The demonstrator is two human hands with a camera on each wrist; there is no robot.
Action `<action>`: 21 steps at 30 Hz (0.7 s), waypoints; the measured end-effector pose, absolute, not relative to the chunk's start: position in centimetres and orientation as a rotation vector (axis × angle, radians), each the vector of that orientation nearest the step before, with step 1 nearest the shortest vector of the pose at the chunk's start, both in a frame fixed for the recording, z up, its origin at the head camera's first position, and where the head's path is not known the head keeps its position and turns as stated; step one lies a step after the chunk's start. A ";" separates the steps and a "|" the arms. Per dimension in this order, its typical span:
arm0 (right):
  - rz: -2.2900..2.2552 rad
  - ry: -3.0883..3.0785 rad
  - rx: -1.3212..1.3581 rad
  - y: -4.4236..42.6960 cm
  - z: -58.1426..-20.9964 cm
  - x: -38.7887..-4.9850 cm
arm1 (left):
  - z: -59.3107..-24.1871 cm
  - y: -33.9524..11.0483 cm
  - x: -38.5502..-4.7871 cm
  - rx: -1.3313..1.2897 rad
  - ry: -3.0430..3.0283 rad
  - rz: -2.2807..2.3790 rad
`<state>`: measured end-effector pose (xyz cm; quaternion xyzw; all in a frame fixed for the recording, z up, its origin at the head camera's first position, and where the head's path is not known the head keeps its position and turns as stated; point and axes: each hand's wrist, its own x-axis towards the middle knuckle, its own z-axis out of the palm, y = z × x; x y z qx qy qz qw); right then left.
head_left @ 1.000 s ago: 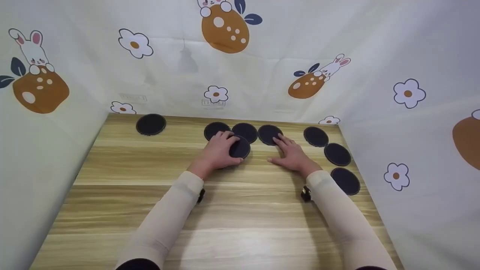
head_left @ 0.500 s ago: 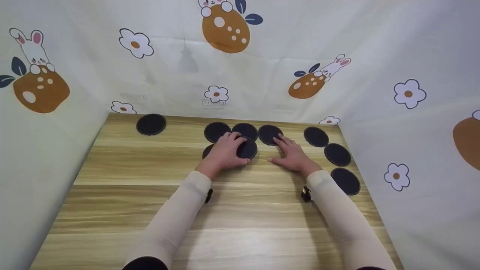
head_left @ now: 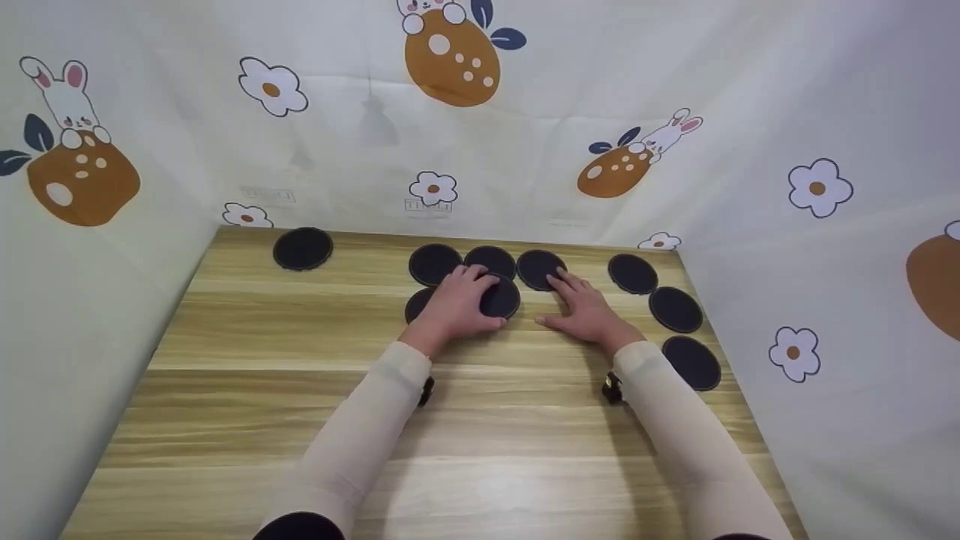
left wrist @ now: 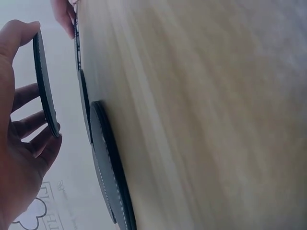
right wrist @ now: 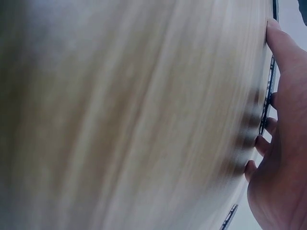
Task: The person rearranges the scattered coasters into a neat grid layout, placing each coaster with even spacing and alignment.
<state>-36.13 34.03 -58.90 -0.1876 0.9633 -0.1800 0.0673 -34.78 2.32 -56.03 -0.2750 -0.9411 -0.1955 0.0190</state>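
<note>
In the head view my left hand (head_left: 456, 306) pinches a round black coaster (head_left: 501, 298) between thumb and fingers. The left wrist view shows this held coaster (left wrist: 44, 86) raised off the wood, gripped by its edges. Beneath the same hand, a partly hidden coaster (head_left: 418, 306) lies on the table. My right hand (head_left: 590, 311) rests on the tabletop with spread fingers, its fingertips touching the coaster at the right end (head_left: 538, 268) of the back row. Left of that sit a middle coaster (head_left: 489, 259) and a left one (head_left: 435, 264), edge to edge.
A lone coaster (head_left: 302, 249) lies at the back left of the wooden table (head_left: 247, 420). Along the right edge, three more run in a line, including a middle coaster (head_left: 675, 309). Printed cloth walls (head_left: 337, 150) enclose the back and sides.
My left hand has shifted to the right with the coaster in its fingers, uncovering part of a coaster lying behind it. The right hand stays in the same place.
</note>
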 end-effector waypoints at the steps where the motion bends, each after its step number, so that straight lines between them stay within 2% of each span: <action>1: -0.542 2.903 -0.566 34.0 -58.9 -36.1 | -56.1 2.4 -34.8 -0.850 -2.928 -0.604; 21: -0.535 2.905 -0.576 33.9 -58.7 -36.1 | -56.3 3.7 -34.6 -0.791 -3.094 -0.592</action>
